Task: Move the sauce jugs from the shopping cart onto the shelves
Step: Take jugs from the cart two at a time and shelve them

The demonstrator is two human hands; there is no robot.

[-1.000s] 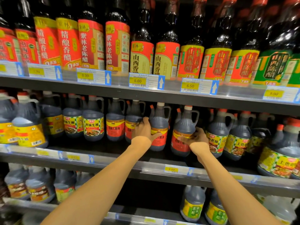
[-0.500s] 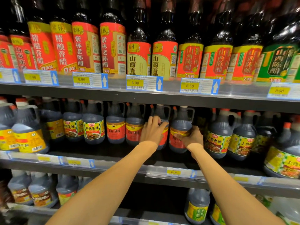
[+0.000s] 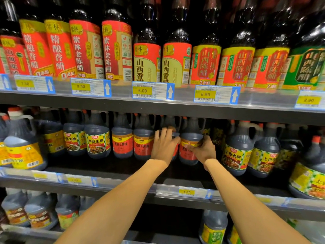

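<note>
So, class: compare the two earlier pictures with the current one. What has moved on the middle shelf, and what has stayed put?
Both hands have pushed their red-labelled jugs deeper into the middle shelf and leftward, closing up to the red-labelled row. The left hand lies flat over one jug; the right hand keeps hold of the other jug. The neighbouring jugs, the vinegar bottles above and the price tags have stayed as they were.

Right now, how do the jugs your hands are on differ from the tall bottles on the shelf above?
The red-labelled jugs are squat, with side handles and short necks; the tall bottles are slim, long-necked, with no handle showing. The jugs stand set back on the middle shelf; the bottles line their shelf's front edge. Both hold dark liquid and carry red-and-yellow labels.
</note>
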